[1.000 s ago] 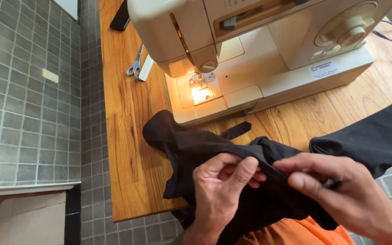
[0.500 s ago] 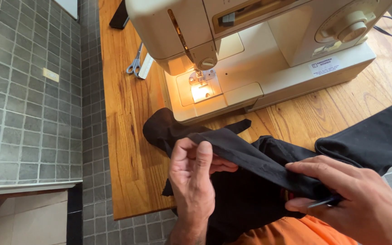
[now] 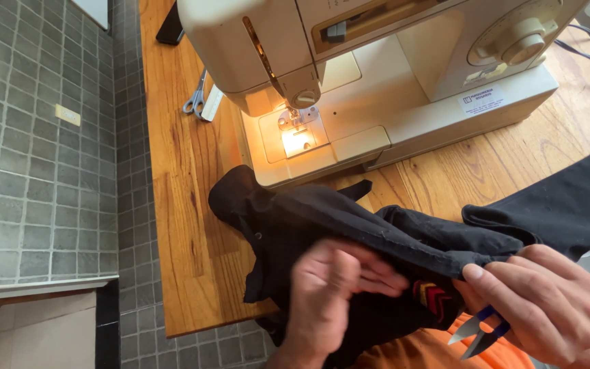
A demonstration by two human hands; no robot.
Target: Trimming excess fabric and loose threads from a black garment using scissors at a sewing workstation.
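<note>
A cream sewing machine (image 3: pixel 377 75) stands on the wooden table (image 3: pixel 186 205), its needle light on. In front of it lies a black garment (image 3: pixel 349 225), its long fold running left to right from the table edge across to the person's lap. The left hand (image 3: pixel 332 290), blurred, lies flat on the cloth with fingers loosely spread, gripping nothing that I can tell. The right hand (image 3: pixel 541 301) pinches the fold's right end, and is closed around small blue-handled thread snips (image 3: pixel 479 331), blades pointing down-left. Scissors (image 3: pixel 196 96) lie well apart beside the machine.
</note>
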